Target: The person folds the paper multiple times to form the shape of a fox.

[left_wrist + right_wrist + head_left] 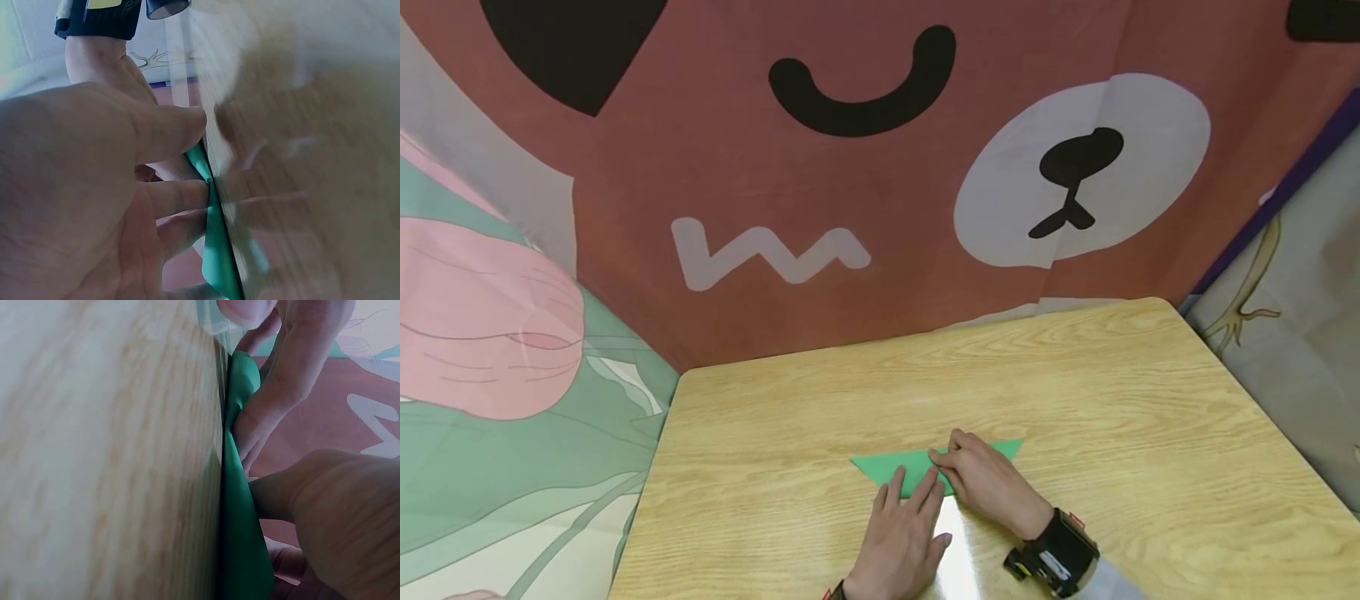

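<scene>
A folded sheet of green paper [891, 467] lies on the table, its long edge at the far side and both ends tapering to points. My left hand [898, 537] presses on its near part with fingers spread and nearly straight; in the left wrist view the thumb stands apart from the paper. My right hand [988, 483] has its fingers curled at the paper's right half, thumb and fingertips together on it near the far edge. From the right wrist view, the green paper [240, 512] bulges slightly off the tabletop between the two hands. The fingertips partly cover its middle.
The light wood table [760, 417] reaches back to a hanging cloth [880, 183] with a large brown cartoon animal face. A floral cloth [490, 333] hangs at the left. A black wrist camera [1060, 550] sits on the right wrist. Glare shows on the near tabletop.
</scene>
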Tool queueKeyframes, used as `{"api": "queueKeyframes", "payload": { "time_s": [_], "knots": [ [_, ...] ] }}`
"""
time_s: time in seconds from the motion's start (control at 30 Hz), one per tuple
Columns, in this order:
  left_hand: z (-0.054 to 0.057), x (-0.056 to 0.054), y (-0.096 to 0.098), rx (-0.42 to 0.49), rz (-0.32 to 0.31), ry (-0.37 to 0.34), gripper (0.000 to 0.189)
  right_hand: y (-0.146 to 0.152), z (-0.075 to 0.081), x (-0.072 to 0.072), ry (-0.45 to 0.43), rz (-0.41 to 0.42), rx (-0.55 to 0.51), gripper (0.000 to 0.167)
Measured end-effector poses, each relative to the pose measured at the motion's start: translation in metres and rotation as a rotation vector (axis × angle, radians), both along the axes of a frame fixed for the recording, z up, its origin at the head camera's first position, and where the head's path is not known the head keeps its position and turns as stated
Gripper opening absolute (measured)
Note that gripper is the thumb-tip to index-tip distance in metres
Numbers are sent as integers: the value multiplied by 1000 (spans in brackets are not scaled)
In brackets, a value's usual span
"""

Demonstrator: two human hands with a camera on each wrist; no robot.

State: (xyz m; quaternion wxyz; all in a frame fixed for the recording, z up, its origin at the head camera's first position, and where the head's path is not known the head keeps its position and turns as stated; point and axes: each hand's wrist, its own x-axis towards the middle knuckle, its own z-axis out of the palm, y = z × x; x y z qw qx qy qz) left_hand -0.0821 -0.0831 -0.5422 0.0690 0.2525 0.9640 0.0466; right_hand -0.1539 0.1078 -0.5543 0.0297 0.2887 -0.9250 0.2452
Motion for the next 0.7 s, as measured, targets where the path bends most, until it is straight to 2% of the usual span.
{"api": "queueKeyframes", "payload": {
  "time_s": [0.7],
  "knots": [
    [-1,8,-8,38,17,-79,59,0,-3,1,18,-19,-5,25]
  ]
}}
